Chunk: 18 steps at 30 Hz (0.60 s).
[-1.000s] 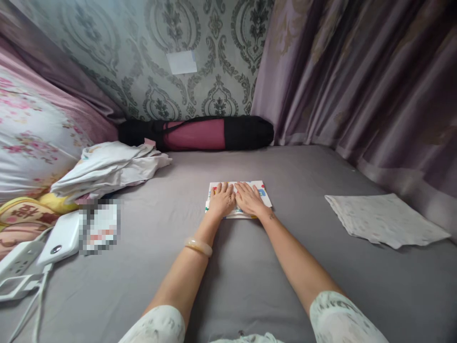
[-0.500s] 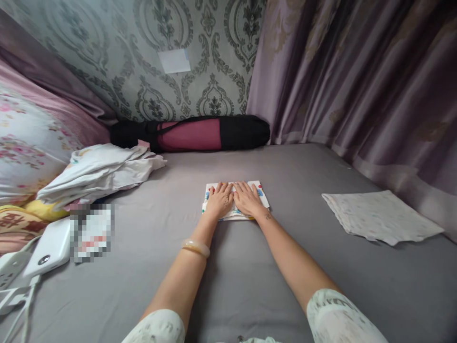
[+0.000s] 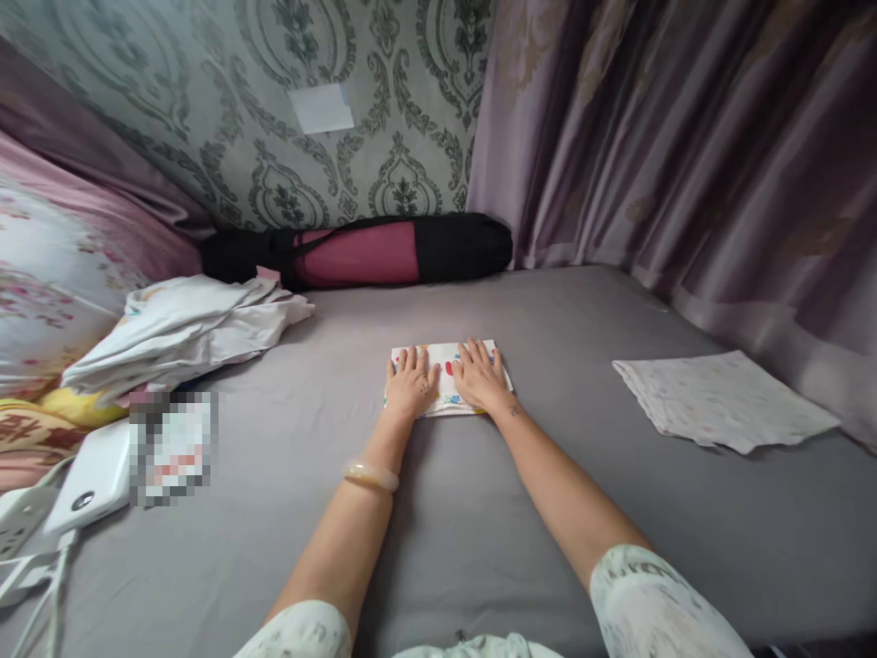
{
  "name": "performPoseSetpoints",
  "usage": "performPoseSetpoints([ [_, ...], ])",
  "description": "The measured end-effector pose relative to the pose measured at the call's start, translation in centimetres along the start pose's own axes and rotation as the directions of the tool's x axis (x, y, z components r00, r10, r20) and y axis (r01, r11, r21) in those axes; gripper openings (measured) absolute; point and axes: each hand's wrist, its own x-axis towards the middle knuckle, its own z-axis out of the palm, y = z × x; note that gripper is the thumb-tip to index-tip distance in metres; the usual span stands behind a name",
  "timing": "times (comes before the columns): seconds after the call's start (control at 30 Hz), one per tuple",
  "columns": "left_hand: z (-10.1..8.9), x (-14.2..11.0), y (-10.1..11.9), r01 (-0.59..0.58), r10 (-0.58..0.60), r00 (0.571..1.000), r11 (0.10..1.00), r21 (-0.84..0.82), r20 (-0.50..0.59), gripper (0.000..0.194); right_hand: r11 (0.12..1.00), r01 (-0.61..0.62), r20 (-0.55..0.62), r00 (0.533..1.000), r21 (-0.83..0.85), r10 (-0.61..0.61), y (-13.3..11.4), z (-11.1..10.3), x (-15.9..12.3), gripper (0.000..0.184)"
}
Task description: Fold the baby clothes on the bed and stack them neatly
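Note:
A white cloth (image 3: 445,353) with red, blue and yellow prints lies folded into a small flat rectangle on the grey bed sheet (image 3: 452,512). My left hand (image 3: 412,384) rests flat on its left half, fingers stretched out and pointing away from me. On the right half lies my right hand (image 3: 480,376), also flat with the fingers spread. Between the two hands a strip of the printed cloth shows. Layered folds are visible along its near edge. Neither hand grips anything.
A second folded pale cloth (image 3: 726,402) lies to the right. At the left are a crumpled white cloth (image 3: 198,320), a white power bank (image 3: 92,475) with cables and a power strip (image 3: 24,516). A black and maroon long bag (image 3: 363,253) lies against the wall.
My hands have slid apart, the left toward the left side and the right toward the right side of the folded cloth, uncovering more of its middle. The camera view has shifted slightly.

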Motion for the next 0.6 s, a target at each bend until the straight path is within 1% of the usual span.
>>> performPoseSetpoints([
  [0.1,-0.3,-0.1,-0.1,0.019,-0.019,0.999,1.000,-0.008,-0.029,0.061,1.000,-0.011,0.009,1.000,0.015,0.011,0.4,-0.3,0.1,0.057],
  [0.2,-0.6,-0.2,-0.5,0.083,-0.083,0.993,0.997,-0.012,-0.079,0.061,0.997,-0.071,-0.036,0.997,-0.001,0.071,1.2,-0.6,0.2,0.060],
  [0.27,-0.6,-0.2,-0.8,0.124,-0.125,0.991,0.992,-0.030,-0.045,0.062,0.993,-0.116,-0.040,0.993,-0.015,0.115,1.8,-0.5,0.2,0.062],
  [0.37,-0.4,0.0,-1.1,0.154,-0.152,0.988,0.986,-0.063,0.029,0.065,0.990,-0.141,0.003,0.990,-0.017,0.141,2.3,-0.2,0.4,0.064],
  [0.5,-0.1,0.2,-1.4,0.142,-0.139,0.990,0.985,-0.100,0.037,0.065,0.991,-0.136,0.013,0.991,-0.011,0.136,2.5,-0.2,0.5,0.065],
  [0.6,-0.1,0.5,-1.7,0.136,-0.133,0.991,0.976,-0.168,0.029,0.060,0.991,-0.137,0.008,0.990,-0.007,0.137,2.3,-0.5,0.3,0.064],
])
